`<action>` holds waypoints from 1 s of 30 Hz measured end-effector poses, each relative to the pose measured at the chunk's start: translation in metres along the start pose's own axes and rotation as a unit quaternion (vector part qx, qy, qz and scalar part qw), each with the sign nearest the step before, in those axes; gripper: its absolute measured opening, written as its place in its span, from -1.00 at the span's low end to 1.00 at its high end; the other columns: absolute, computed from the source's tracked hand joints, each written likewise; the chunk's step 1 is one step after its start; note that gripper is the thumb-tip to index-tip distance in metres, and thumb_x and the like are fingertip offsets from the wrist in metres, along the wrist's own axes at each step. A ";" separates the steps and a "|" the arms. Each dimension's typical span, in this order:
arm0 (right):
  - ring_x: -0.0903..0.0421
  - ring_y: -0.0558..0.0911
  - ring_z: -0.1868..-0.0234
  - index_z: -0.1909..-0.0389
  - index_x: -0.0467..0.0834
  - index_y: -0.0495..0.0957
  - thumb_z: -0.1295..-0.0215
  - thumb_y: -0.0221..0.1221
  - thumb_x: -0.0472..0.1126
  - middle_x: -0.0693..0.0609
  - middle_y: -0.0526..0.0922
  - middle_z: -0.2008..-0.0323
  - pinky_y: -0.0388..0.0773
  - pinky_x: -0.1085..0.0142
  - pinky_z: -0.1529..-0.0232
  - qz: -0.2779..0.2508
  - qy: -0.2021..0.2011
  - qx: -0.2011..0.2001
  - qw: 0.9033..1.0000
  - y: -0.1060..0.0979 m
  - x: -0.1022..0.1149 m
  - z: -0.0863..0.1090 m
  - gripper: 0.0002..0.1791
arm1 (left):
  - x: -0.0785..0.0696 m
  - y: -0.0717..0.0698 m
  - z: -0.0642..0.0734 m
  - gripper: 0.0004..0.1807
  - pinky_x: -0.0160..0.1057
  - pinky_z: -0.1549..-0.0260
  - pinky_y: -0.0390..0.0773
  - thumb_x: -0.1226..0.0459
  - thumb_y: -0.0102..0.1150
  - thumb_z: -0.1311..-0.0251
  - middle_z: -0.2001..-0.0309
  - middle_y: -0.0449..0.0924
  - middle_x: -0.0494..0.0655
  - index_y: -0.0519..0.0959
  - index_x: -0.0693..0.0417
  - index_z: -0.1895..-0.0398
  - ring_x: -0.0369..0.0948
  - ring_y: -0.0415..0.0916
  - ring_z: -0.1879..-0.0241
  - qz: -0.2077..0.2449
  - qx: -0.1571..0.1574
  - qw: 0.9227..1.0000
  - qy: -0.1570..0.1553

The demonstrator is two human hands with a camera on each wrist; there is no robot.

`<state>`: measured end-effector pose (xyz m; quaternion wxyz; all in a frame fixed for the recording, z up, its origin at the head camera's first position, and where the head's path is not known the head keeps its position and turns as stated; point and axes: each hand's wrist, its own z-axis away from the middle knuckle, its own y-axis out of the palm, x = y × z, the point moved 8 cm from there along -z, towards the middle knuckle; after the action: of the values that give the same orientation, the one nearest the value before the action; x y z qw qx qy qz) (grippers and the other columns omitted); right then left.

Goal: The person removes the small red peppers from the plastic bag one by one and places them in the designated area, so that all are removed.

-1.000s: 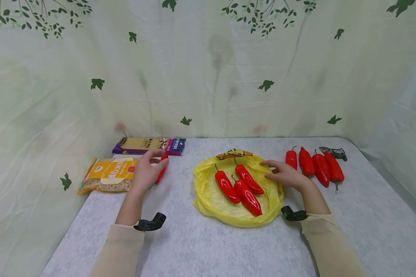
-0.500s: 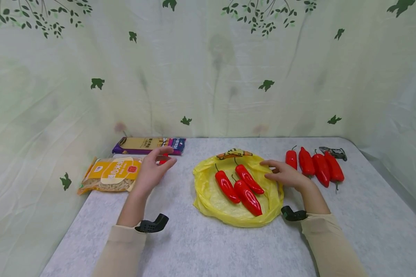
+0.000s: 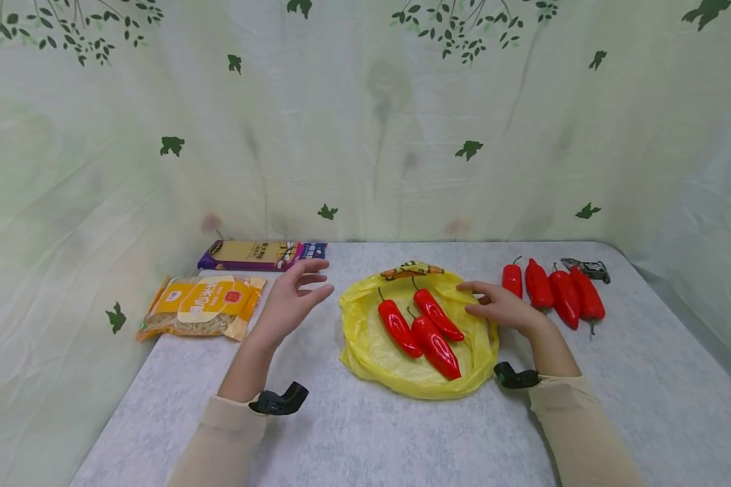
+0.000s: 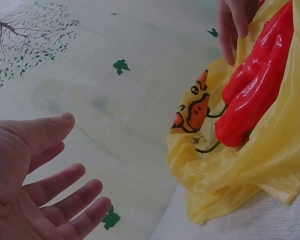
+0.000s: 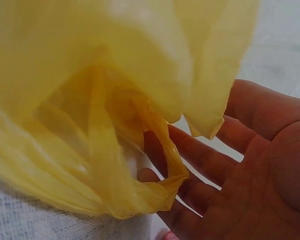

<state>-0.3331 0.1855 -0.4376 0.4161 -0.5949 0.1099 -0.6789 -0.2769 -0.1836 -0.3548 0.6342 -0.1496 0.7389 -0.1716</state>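
Note:
My left hand (image 3: pixel 292 301) hovers left of the yellow plastic bag (image 3: pixel 365 372), its fingers spread and holding nothing. The left wrist view shows the bare palm and separated fingers of the left hand (image 4: pixel 50 185). Three glossy red peppers (image 3: pixel 436 346) lie on the opened bag. At the bag's right rim is my right hand (image 3: pixel 499 306), fingers loosely extended. In the right wrist view, a loop of the bag (image 5: pixel 177 162) lies across the fingers of the right hand (image 5: pixel 240 165); no firm pinch shows.
Several red peppers (image 3: pixel 564 295) lie in a row at right, beside a small black packet (image 3: pixel 587 269). At left are an orange bag of grain (image 3: pixel 204 304) and a long purple-and-gold packet (image 3: pixel 262 255). A printed curtain (image 3: pixel 365 135) closes off the back.
My left hand has moved rightward and spread its fingers. A red pepper seen beside it earlier no longer shows, its spot covered by the hand. My right hand has stayed put.

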 end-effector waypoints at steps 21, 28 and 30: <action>-0.21 0.46 -0.28 -0.44 0.04 0.33 -0.31 0.23 0.01 -0.22 0.32 -0.43 0.68 0.10 -0.06 -0.006 0.001 -0.001 1.000 -0.002 -0.002 -0.001 -0.33 | 0.000 0.059 -0.001 -0.38 -0.04 -0.21 0.57 0.21 0.31 -0.25 -0.40 0.38 -0.11 0.36 -0.16 -0.37 -0.06 0.44 -0.35 0.044 0.103 0.994 0.013; -0.21 0.47 -0.27 -0.44 0.01 0.32 -0.32 0.23 0.00 -0.23 0.32 -0.43 0.68 0.10 -0.06 -0.004 -0.006 0.004 1.000 -0.001 -0.002 -0.001 -0.33 | 0.000 0.078 0.003 -0.24 0.10 -0.28 0.48 0.24 0.32 -0.24 -0.49 0.26 -0.04 0.23 -0.09 -0.49 0.01 0.35 -0.41 0.054 0.139 0.987 0.054; -0.21 0.47 -0.27 -0.44 0.02 0.33 -0.32 0.23 -0.01 -0.23 0.32 -0.43 0.68 0.10 -0.06 -0.002 -0.006 0.004 1.000 -0.001 -0.002 -0.002 -0.33 | -0.001 0.083 0.005 -0.21 0.15 -0.30 0.45 0.26 0.32 -0.24 -0.51 0.23 -0.02 0.20 -0.10 -0.51 0.05 0.32 -0.43 0.056 0.148 0.985 0.065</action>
<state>-0.3352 0.1874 -0.4388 0.4176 -0.5977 0.1031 -0.6766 -0.2719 -0.1091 -0.3915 0.6084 -0.0014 0.7524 -0.2525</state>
